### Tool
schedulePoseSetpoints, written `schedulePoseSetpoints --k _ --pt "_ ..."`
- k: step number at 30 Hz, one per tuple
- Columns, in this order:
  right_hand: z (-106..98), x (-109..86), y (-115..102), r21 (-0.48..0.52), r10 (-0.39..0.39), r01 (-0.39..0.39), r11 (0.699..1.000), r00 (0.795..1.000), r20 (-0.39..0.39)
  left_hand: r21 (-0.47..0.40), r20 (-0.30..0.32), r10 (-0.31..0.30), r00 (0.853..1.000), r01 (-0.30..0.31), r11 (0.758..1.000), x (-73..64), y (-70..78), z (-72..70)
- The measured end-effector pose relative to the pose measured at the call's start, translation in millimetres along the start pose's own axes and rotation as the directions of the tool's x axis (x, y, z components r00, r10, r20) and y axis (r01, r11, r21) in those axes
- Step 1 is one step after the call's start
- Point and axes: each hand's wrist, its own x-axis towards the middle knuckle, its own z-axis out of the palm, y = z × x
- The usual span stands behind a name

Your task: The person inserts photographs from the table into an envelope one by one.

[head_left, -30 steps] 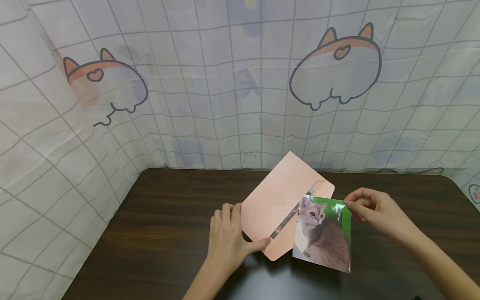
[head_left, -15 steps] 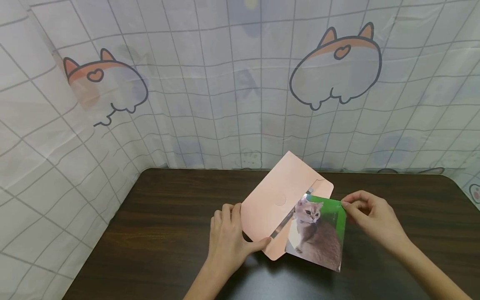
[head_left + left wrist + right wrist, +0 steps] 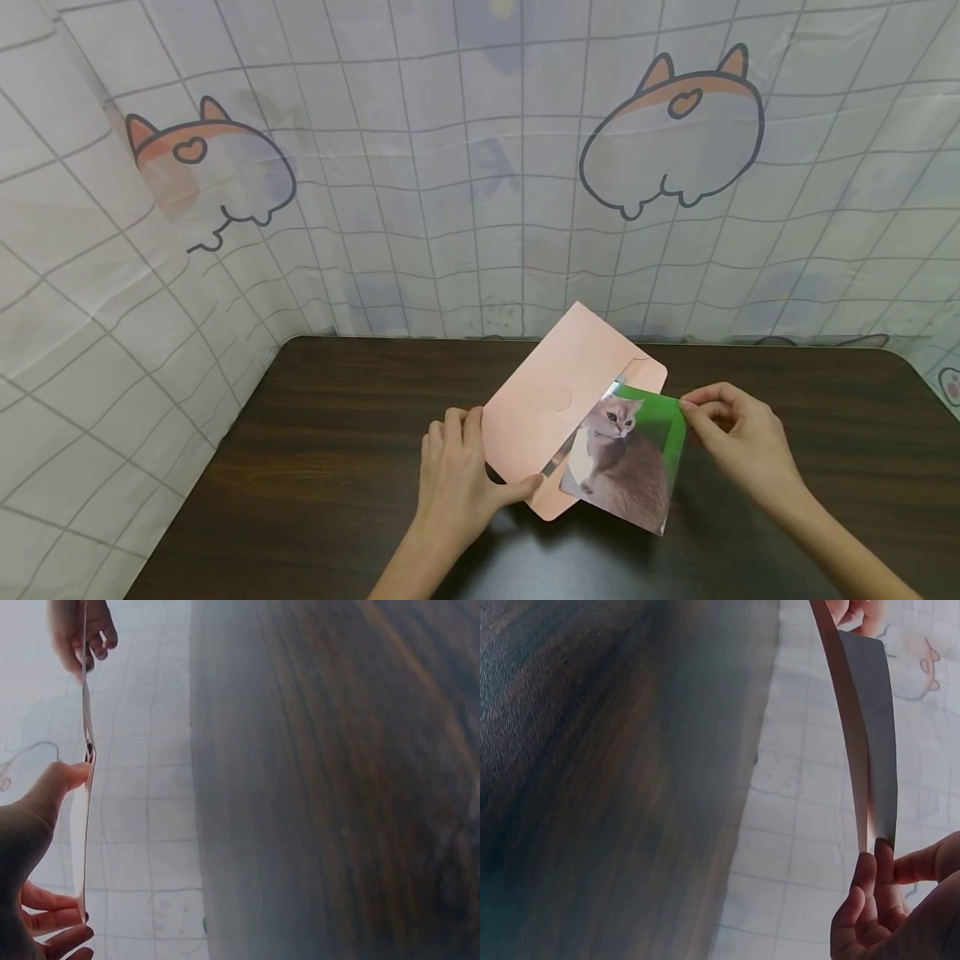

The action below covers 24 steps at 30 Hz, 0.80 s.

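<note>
A pale pink envelope (image 3: 551, 387) is held tilted above the table by my left hand (image 3: 459, 479), thumb on its front near the slot and fingers at its left edge. In the left wrist view the envelope (image 3: 86, 817) appears edge-on, apart from the tabletop. My right hand (image 3: 738, 437) pinches the upper right corner of a glossy cat photo (image 3: 626, 458) with a green background. The photo's left edge lies at the envelope's slot, over its lower flap; whether any of it is inside, I cannot tell. A grey strip (image 3: 557, 463) shows in the slot.
A dark wood-grain table (image 3: 322, 450) spreads beneath both hands. Behind it and to the left hangs a white gridded curtain (image 3: 420, 183) with cartoon animal prints, meeting the table's back edge.
The right hand has moved the photo left towards the envelope's slot, and the photo now covers more of the lower flap. The left hand and envelope have hardly moved.
</note>
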Motion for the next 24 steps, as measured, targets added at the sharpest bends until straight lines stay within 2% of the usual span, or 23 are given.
schedulePoseSetpoints --k 7,15,20,24 --pt "6 -4.9 -1 -0.014 0.022 -0.023 1.0 0.997 -0.073 -0.005 0.001 -0.002 1.0 0.002 1.0 -0.6 0.7 0.2" --pt "15 -8.6 -7 0.004 0.042 -0.042 0.999 0.985 -0.168 -0.008 0.001 -0.01 1.0 0.01 1.0 -0.7 1.6 0.0" --pt "21 -10.1 -9 0.029 0.059 -0.054 0.998 0.976 -0.21 -0.009 0.008 -0.017 1.0 0.017 1.0 -0.7 1.7 0.2" --pt "24 -11.3 -10 0.076 0.103 -0.088 0.993 0.97 -0.222 -0.007 0.014 -0.024 1.0 0.024 1.0 -1.0 2.4 -0.2"
